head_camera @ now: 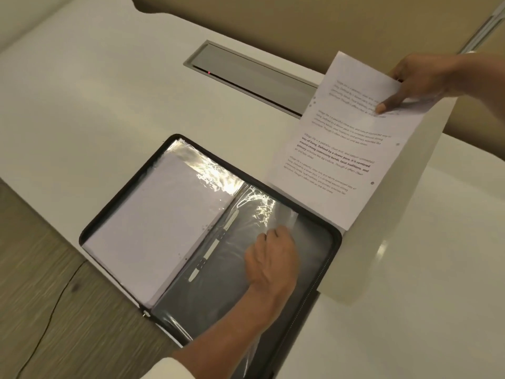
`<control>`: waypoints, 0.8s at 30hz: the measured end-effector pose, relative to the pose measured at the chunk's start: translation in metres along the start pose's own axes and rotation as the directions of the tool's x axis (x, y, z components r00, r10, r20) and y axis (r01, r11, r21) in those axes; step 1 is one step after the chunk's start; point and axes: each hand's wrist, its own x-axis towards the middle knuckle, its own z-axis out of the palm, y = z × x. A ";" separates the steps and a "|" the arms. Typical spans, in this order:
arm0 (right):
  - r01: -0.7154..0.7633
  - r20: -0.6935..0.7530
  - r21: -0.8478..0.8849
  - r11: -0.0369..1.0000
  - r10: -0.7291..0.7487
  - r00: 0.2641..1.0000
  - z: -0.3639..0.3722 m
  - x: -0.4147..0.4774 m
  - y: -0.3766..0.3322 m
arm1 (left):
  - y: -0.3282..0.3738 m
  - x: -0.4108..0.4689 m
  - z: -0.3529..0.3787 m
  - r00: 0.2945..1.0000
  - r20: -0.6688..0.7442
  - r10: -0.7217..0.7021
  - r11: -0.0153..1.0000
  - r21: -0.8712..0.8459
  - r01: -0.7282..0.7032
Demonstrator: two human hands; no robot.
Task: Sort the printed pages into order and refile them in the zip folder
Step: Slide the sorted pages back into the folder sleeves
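Observation:
A black zip folder (334, 242) lies open on the white table, its spine running diagonally. Its left half holds white pages under shiny clear sleeves (161, 214). On the right half lies an empty clear plastic sleeve (262, 206) over the dark lining. My left hand (270, 258) rests on that sleeve with its fingers curled, pinching the sleeve's upper edge. My right hand (418, 80) holds a printed page (341, 149) by its far corner, thumb on top, above the folder's right edge. The page carries several text paragraphs and punched holes.
The white table (109, 105) has a grey recessed cable tray (246, 75) at the back with a small red light. A beige wall rises behind it. Wood-look floor (54, 310) with a thin dark cable lies at the lower left.

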 end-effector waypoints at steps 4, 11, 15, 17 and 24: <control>-0.001 0.092 0.031 1.000 -0.002 0.996 -0.003 0.005 0.000 | -0.002 0.007 -0.010 0.998 -0.001 -0.066 0.997 -0.032 0.066; -0.004 0.141 -0.026 1.000 0.008 0.990 -0.005 0.021 -0.011 | -0.004 0.007 -0.011 0.998 -0.011 -0.069 0.997 -0.041 0.068; 0.053 0.122 -0.036 0.998 -0.049 0.991 0.001 0.028 -0.023 | -0.001 0.007 -0.009 0.998 -0.003 -0.063 0.998 0.014 0.063; 0.064 0.135 -0.046 0.997 -0.057 0.989 0.005 0.032 -0.029 | 0.000 0.005 -0.007 0.999 -0.012 -0.052 0.999 0.015 0.052; 0.093 0.189 -0.001 0.996 -0.091 0.978 0.026 0.057 -0.051 | 0.002 0.001 -0.004 0.999 -0.035 0.007 0.999 0.033 -0.006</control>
